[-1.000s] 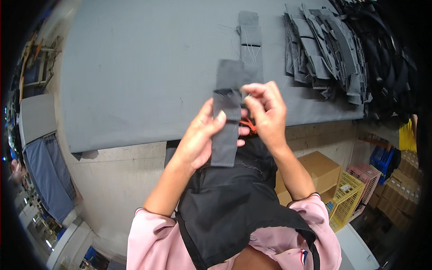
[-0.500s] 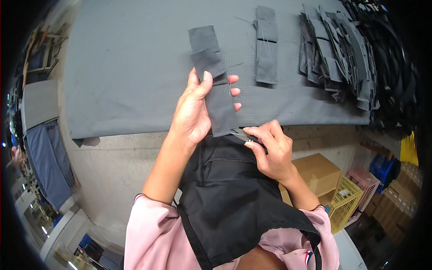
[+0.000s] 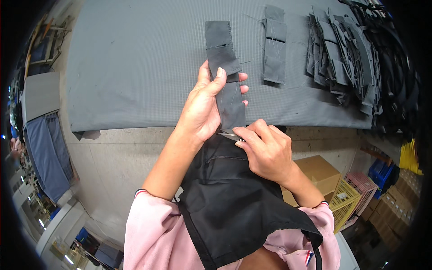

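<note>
A long grey sewn fabric strip, folded and stitched across, hangs over the near edge of the table. My left hand grips it from the left, thumb on top and fingertips showing past its right side. Loose threads trail from the strip. Small thread snips are pinched in my right hand, their blades lying at the strip's lower end. Most of the snips' body is hidden by my fingers.
The table has a grey textured cover. One similar strip lies to the right, beside a heap of strips and dark straps. Below right are a cardboard box, a yellow crate and a pink crate.
The blades have shifted left along the strip's lower end. In the picture, the strip and my left hand sit slightly farther right and the strip stands more upright.
</note>
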The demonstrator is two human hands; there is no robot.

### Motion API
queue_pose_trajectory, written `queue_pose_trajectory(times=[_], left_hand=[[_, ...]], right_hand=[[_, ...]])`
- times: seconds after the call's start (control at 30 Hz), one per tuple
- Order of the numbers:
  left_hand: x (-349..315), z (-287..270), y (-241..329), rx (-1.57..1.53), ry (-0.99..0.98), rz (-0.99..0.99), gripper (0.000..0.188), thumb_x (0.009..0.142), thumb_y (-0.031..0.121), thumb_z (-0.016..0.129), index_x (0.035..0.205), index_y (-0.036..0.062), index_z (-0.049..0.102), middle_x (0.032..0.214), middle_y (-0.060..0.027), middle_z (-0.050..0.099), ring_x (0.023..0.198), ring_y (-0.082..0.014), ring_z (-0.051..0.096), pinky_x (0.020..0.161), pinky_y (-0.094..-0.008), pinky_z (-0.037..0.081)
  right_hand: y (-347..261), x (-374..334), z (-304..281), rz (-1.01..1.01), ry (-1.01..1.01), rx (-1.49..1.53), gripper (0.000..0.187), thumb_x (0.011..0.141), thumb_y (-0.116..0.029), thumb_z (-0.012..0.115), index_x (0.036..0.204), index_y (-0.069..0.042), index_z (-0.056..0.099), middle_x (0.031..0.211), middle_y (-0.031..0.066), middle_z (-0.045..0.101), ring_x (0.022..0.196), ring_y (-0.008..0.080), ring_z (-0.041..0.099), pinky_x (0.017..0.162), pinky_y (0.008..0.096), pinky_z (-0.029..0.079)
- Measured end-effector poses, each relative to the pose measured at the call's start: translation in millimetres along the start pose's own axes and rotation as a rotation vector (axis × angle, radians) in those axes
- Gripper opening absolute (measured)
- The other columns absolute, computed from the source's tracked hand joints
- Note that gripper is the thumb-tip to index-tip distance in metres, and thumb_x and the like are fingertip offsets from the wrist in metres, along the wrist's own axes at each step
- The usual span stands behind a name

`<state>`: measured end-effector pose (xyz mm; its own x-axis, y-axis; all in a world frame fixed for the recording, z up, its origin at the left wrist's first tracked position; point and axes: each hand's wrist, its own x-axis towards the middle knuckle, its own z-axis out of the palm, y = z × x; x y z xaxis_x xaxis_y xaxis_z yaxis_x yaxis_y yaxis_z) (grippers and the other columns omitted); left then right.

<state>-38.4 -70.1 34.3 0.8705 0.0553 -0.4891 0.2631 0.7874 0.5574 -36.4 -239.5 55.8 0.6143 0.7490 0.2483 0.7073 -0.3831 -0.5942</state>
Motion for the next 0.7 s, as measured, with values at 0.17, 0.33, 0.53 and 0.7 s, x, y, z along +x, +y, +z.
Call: queue_pose_trajectory(times=[0.17, 0.33, 0.53, 0.7], left_hand=[[-2, -1, 0, 0.035, -0.002, -0.003, 0.048, 0.095, 0.031, 0.048, 0.134, 0.0162, 0.024, 0.11, -0.0119, 0.057, 0.092, -0.0195, 0.059, 0.073, -0.0386, 0.052], [-2, 0, 1, 0.02, -0.003, -0.013, 0.046, 0.096, 0.03, 0.047, 0.133, 0.0151, 0.025, 0.11, -0.0122, 0.056, 0.092, -0.0199, 0.059, 0.074, -0.0395, 0.052], [-4, 1, 4, 0.004, -0.06, 0.009, 0.042, 0.096, 0.028, 0.047, 0.131, 0.0144, 0.027, 0.113, -0.0145, 0.056, 0.095, -0.0232, 0.06, 0.076, -0.0409, 0.054], [-3, 7, 1, 0.006, -0.094, 0.028, 0.038, 0.096, 0.027, 0.047, 0.127, 0.0119, 0.032, 0.117, -0.018, 0.054, 0.096, -0.0257, 0.06, 0.077, -0.0422, 0.055]], right_hand=[[-4, 0, -2, -0.029, -0.04, -0.076, 0.028, 0.065, -0.007, 0.072, 0.092, -0.006, 0.064, 0.073, 0.0032, 0.054, 0.054, 0.0185, 0.049, 0.051, 0.0288, 0.04], [-1, -10, -4, -0.034, 0.094, 0.028, 0.027, 0.065, -0.003, 0.071, 0.092, -0.004, 0.064, 0.074, 0.0057, 0.054, 0.053, 0.0207, 0.048, 0.052, 0.0279, 0.041], [9, -4, -18, 0.217, 0.073, 0.358, 0.027, 0.069, -0.004, 0.07, 0.094, -0.003, 0.061, 0.079, 0.008, 0.054, 0.062, 0.0194, 0.056, 0.052, 0.0286, 0.045], [29, 21, 8, 0.269, -0.015, 0.484, 0.019, 0.073, -0.004, 0.068, 0.089, -0.003, 0.058, 0.08, 0.0091, 0.052, 0.061, 0.0196, 0.053, 0.057, 0.0291, 0.046]])
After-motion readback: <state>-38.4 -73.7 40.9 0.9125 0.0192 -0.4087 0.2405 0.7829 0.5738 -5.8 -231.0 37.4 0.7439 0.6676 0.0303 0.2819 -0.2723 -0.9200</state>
